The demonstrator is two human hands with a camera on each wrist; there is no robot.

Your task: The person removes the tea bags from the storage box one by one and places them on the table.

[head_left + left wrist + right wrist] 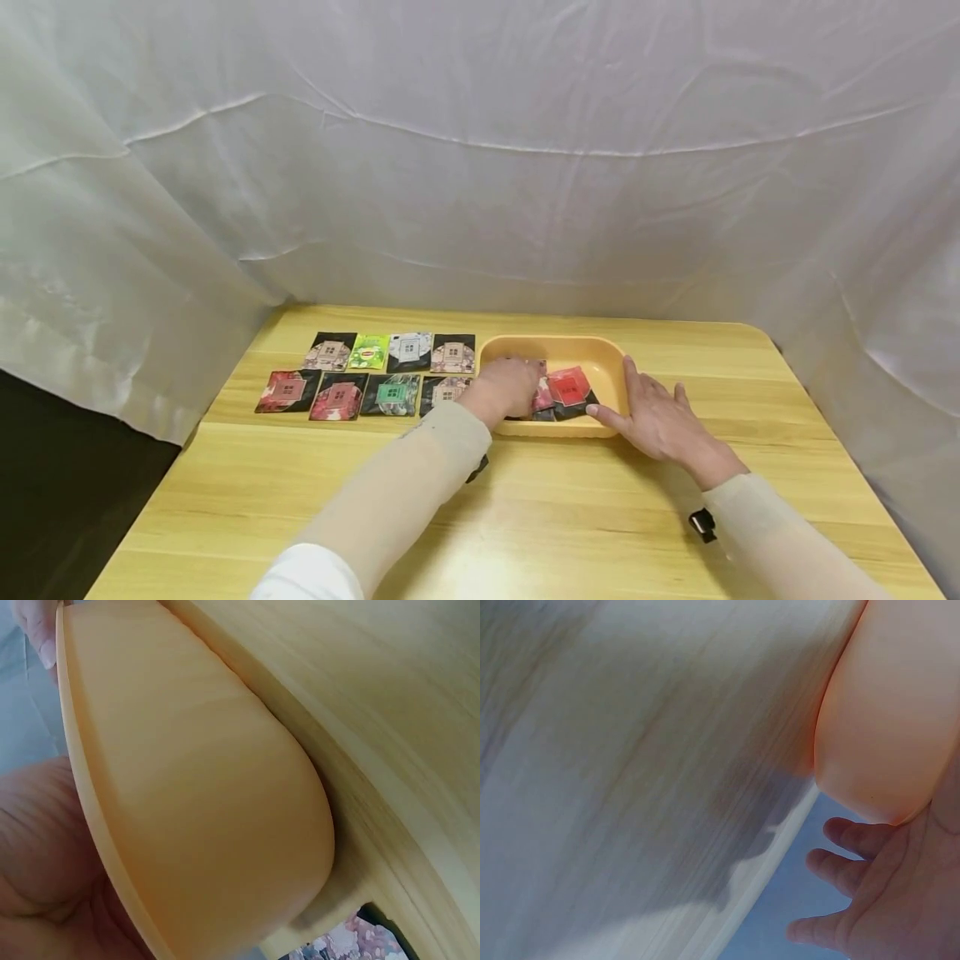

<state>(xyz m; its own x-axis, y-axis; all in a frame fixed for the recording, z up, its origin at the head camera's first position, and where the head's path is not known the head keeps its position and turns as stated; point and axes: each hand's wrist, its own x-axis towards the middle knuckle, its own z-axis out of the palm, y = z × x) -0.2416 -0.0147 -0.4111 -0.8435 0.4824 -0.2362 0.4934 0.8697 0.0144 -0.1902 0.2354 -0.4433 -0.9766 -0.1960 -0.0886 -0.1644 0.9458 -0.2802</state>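
Note:
A yellow plastic tray [611, 367] holds several tea bag sachets, among them a red and black sachet [570, 390]. My left hand [506, 387] reaches over the front rim into the tray's left half, above a pink sachet [542, 396]. Its fingertips are hidden, so any grip there does not show; in the left wrist view the tray wall [202, 787] covers most of it. At the tray's right end, my right hand [660, 417] touches the rim with thumb and forefinger spread. The right wrist view shows its other fingers [840, 870] extended beside the tray.
Left of the tray, sachets lie flat in two rows on the wooden table [540, 508]. The back row includes a bright green sachet [369, 352]; the front row includes a dark sachet with a green label [390, 395]. Pale cloth [480, 208] hangs behind the table.

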